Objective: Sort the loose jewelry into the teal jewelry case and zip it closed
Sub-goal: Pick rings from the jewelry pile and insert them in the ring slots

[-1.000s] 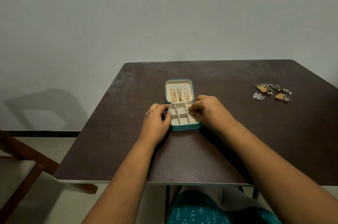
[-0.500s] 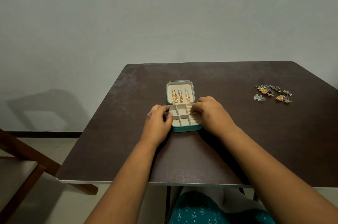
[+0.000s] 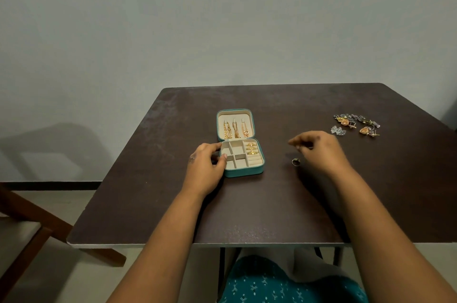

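With the left hand (image 3: 206,169) gripping the open teal case (image 3: 241,154) mid-counter and the right hand (image 3: 319,149), fingers loosely curled and apparently empty, above a loose ring (image 3: 296,161), a careless pinch could roll the ring off.

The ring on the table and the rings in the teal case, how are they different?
The lone ring looks dark; the rings in the case shine gold. The lone ring lies on the bare table, below the right hand; the three gold ones sit tucked in the teal case. All are rings.
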